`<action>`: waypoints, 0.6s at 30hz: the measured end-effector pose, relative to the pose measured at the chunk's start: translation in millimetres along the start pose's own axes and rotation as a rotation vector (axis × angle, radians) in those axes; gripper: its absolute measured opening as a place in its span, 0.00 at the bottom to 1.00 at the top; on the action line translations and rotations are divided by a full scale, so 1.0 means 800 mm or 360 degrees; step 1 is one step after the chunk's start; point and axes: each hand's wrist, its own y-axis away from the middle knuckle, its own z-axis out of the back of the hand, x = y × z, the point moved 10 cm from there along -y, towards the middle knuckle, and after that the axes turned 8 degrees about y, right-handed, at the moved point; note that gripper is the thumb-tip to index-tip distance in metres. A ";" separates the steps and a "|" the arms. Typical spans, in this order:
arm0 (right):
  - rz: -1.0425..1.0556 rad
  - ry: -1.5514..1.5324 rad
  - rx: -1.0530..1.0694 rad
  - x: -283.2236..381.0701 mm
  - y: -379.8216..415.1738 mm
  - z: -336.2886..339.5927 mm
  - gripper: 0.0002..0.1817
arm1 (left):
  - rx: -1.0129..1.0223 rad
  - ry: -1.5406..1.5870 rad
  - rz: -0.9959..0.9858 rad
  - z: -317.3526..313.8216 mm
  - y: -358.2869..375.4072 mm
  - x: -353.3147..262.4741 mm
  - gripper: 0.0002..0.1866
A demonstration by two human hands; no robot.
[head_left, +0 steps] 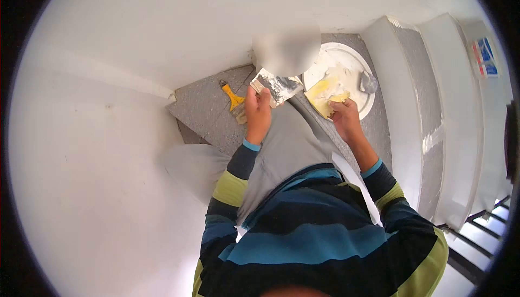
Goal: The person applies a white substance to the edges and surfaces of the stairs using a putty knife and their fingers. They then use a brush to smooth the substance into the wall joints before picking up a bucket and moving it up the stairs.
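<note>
My left hand (259,114) is closed on a flat metal scraper (277,87), its blade smeared with white and dark grey paste. In my right hand (345,118) is a thin yellow spreader (324,95), gripped at its near right edge. The spreader lies over a round white lid (370,98) that carries white putty (340,61). A grey lump (368,82) sits on the lid's right side. To the left of my left hand, a yellow-handled brush (233,98) rests on the tiled floor, its lower end partly hidden by my wrist.
White walls (119,42) meet the grey tiled landing (197,105) on the left and at the back. Steps (401,118) rise on the right, with a blue, white and red packet (485,57) on one. Black railing bars (471,243) stand lower right. A blurred pale shape (287,48) covers part of the view.
</note>
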 end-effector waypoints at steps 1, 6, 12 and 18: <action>0.0007 -0.0011 -0.0044 -0.004 0.005 -0.003 0.10 | 0.0070 -0.0071 -0.0058 -0.005 0.005 -0.009 0.10; -0.0262 -0.0178 -0.0068 -0.029 -0.002 -0.052 0.13 | 0.0422 -0.0893 -0.0500 -0.024 0.023 -0.049 0.11; -0.0140 -0.0358 -0.0066 -0.015 0.007 0.000 0.13 | 0.0875 -0.1559 -0.1092 -0.067 0.051 -0.049 0.12; -0.0176 0.0105 -0.0640 -0.042 -0.011 0.162 0.10 | 0.0436 -0.0516 0.0202 -0.011 -0.036 0.085 0.10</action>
